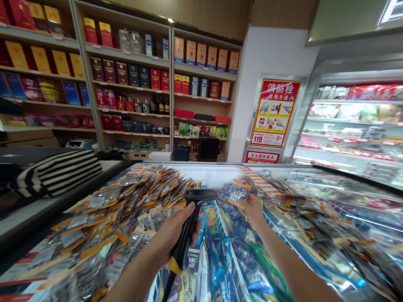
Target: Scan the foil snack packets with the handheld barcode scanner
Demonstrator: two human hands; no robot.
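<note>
My left hand [173, 235] is wrapped round the handle of a black barcode scanner [185, 235] with a yellow band near its cable end. The scanner's head points away from me, above the open freezer. Over on the right, my right hand [252, 209] pinches a small snack packet [239, 192] with an orange top edge and printed label, held up over the freezer. To the left of the scanner spreads a heap of similar snack packets [97, 226]. Below both hands, wrapped frozen treats [217, 260] fill wire-divided compartments.
More packets [315, 218] lie on the freezer's glass at the right. A striped bag [63, 172] rests on the counter at left. Behind stand shelves of boxed goods [135, 75], a red fire-hydrant poster [275, 113] and a lit refrigerated display [355, 121].
</note>
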